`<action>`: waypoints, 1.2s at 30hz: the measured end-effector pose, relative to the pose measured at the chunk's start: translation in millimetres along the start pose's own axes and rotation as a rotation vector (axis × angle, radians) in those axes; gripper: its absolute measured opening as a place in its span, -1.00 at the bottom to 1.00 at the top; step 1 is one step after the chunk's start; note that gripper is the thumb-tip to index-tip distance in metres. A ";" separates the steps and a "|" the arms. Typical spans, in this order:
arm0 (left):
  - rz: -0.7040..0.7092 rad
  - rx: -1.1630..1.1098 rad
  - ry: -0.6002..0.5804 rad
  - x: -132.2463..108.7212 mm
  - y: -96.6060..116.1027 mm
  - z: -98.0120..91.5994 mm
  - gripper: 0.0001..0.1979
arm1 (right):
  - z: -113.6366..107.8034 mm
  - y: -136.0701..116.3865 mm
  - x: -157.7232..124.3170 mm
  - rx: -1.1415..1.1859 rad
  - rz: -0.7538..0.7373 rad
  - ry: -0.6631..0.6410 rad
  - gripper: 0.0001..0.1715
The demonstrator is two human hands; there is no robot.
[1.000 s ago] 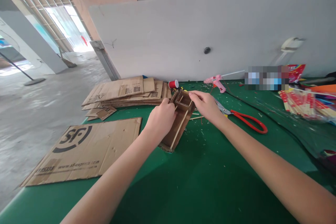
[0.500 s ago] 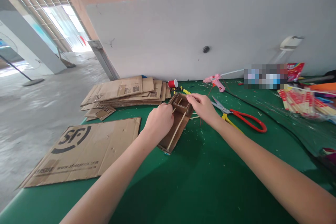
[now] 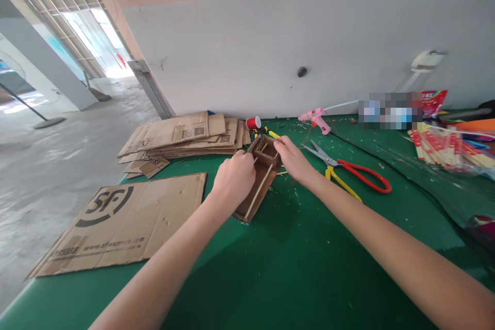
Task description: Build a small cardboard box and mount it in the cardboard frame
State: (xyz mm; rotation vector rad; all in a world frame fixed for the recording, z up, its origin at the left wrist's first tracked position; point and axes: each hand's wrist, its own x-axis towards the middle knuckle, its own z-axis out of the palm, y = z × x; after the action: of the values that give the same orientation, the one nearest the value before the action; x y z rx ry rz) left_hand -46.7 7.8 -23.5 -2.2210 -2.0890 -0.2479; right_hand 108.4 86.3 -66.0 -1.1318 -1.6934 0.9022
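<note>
Between my hands is a small open cardboard box (image 3: pixel 264 197), long and narrow, with a square compartment at its far end. A thin wooden stick (image 3: pixel 258 192) runs lengthwise inside it. My left hand (image 3: pixel 235 175) is closed round the box's left wall, its fingertips partly hidden inside. At the far right corner, my right hand (image 3: pixel 293 157) pinches the compartment's edge between thumb and fingers. Just right of that hand lie scissors (image 3: pixel 348 165) with red handles, their blades apart, and a yellow-handled tool (image 3: pixel 342 183) partly under them.
Cardboard sheets (image 3: pixel 170 136) are stacked at the back left, with a flat piece (image 3: pixel 127 221) nearer. A red thread spool (image 3: pixel 253 122) and a pink glue gun (image 3: pixel 317 117) stand by the white board (image 3: pixel 232 51). Bundled sticks (image 3: pixel 441 149) lie right on the green table (image 3: pixel 263 278).
My right hand has shifted slightly left and down, staying on the box's far corner. The box has tilted a little; my left hand keeps its hold.
</note>
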 end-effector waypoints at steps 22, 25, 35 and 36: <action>0.060 0.217 0.341 -5.9 3.2 -3.0 -0.75 | -17.9 -8.2 4.0 0.301 0.130 -0.090 -0.59; 0.163 0.213 0.405 -16.6 15.8 -3.4 -0.79 | -12.2 -6.8 3.2 0.328 0.136 -0.022 -0.64; 0.178 0.175 -0.006 -20.6 27.8 9.6 -0.56 | -6.5 -4.2 5.3 0.345 0.073 0.043 -0.60; 0.187 0.169 0.007 -19.7 26.6 10.1 -0.54 | -6.4 -3.9 5.0 0.332 0.057 0.062 -0.60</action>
State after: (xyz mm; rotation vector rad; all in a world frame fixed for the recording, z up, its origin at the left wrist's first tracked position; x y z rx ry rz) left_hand -20.7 -11.5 -35.5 -2.2881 -1.8082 -0.0637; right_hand 112.2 90.3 -58.9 -0.9757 -1.4035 1.1241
